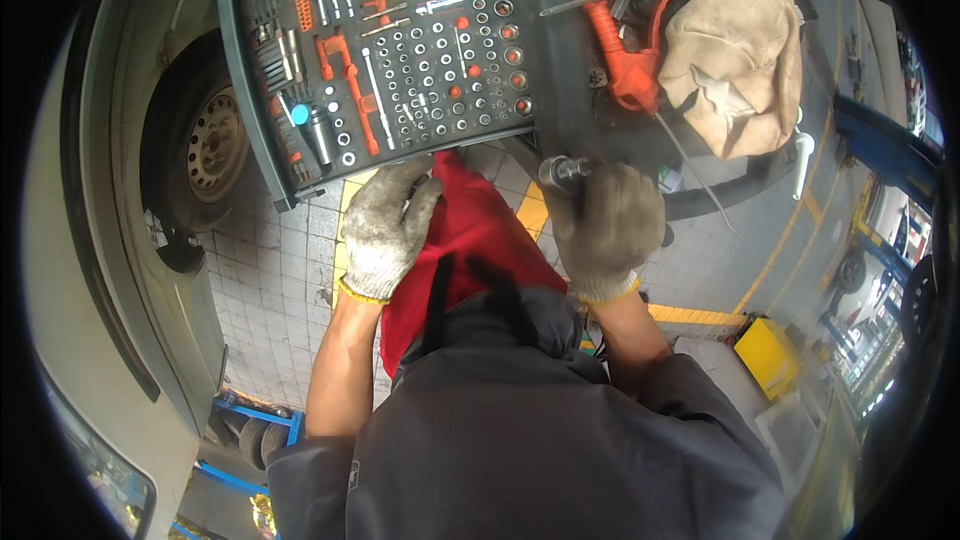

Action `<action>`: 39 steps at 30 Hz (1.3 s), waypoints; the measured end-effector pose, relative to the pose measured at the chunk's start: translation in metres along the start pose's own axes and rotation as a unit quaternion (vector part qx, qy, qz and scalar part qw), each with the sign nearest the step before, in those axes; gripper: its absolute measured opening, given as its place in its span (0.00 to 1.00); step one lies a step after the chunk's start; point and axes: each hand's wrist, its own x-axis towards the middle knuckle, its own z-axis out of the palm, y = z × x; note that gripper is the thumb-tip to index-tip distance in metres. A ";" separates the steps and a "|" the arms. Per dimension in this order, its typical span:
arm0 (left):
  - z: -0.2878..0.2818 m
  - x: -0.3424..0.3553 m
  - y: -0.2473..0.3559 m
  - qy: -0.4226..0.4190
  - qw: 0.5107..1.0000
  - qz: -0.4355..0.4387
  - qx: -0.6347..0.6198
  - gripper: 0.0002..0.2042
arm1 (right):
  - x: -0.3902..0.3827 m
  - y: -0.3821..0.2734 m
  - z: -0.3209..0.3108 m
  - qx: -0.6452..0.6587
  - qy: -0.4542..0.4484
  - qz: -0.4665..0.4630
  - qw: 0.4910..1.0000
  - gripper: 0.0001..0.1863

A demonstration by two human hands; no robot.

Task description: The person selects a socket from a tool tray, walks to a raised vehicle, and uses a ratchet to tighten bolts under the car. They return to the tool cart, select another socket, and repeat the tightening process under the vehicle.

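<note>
Both my hands wear grey knit work gloves. My left hand (385, 225) grips the upper edge of a red cloth (470, 240) that hangs down in front of my dark grey shirt. My right hand (608, 225) is closed around a metal tool (562, 172), whose round shiny head sticks out above my fist. Both hands are just below the front edge of an open tool tray (385, 45) filled with sockets, bits and orange-handled tools.
A car wheel (205, 145) and white car body are at the left. An orange air blow gun (625, 55) and a beige cloth (735, 60) lie on the dark cart top at the right. Tiled floor with yellow lines below; a yellow box (768, 355) at lower right.
</note>
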 end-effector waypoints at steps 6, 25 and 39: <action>0.015 0.036 0.007 -0.027 0.999 0.024 0.025 0.12 | 0.001 0.002 -0.006 -0.025 -0.066 0.003 0.997 0.20; 0.036 0.056 -0.029 -0.052 0.998 0.017 0.028 0.08 | -0.011 0.005 0.002 0.006 -0.031 0.006 0.999 0.19; 0.032 0.058 -0.022 -0.072 0.997 0.020 0.027 0.07 | -0.011 0.003 0.003 -0.020 -0.016 0.016 1.000 0.13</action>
